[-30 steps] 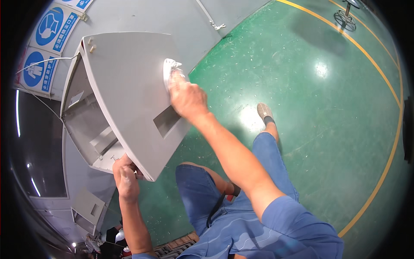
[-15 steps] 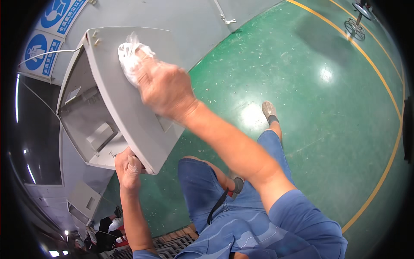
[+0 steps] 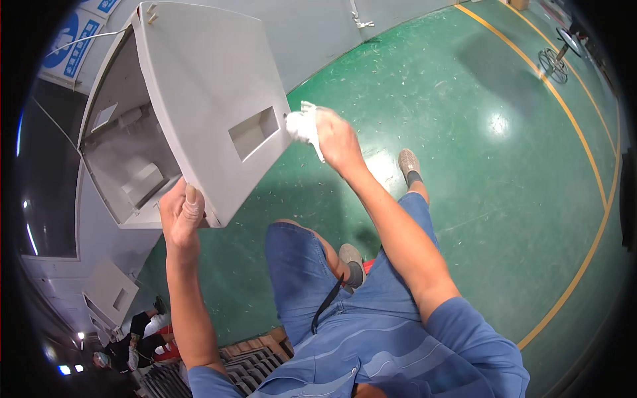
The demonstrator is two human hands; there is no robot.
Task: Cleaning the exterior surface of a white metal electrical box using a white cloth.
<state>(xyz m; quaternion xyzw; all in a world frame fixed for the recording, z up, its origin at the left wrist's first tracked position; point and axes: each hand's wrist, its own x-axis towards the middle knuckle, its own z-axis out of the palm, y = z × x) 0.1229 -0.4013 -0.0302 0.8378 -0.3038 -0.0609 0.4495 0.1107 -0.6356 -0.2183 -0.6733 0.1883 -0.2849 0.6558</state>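
The right hand (image 3: pixel 338 136) is clenched around a crumpled white cloth (image 3: pixel 302 125), which presses against the right-hand edge of the large grey plastic panel (image 3: pixel 206 86), just beside its recessed rectangular pocket (image 3: pixel 253 132). The left hand (image 3: pixel 180 211) grips the panel's lower corner, thumb lying up over the front face and fingers hidden behind it. The panel stands tilted, swung open from the grey hollow housing (image 3: pixel 123 166) at its left, whose inner ledges and a small block show in the gap. Right of the panel's wiped edge there is open room over the glossy green floor (image 3: pixel 464 152), with a yellow painted line (image 3: pixel 584 152) curving well away toward the rim; below the panel's lower corner the person's blue-shorted knees and grey shoes sit close under it. On the left the housing leaves no room, backing onto the grey wall with round blue signs (image 3: pixel 66 36). Half a second earlier the cloth was high on the panel's front face near its upper part; it has since come down and across to the right edge, while the left hand keeps the same grip at the lower corner.
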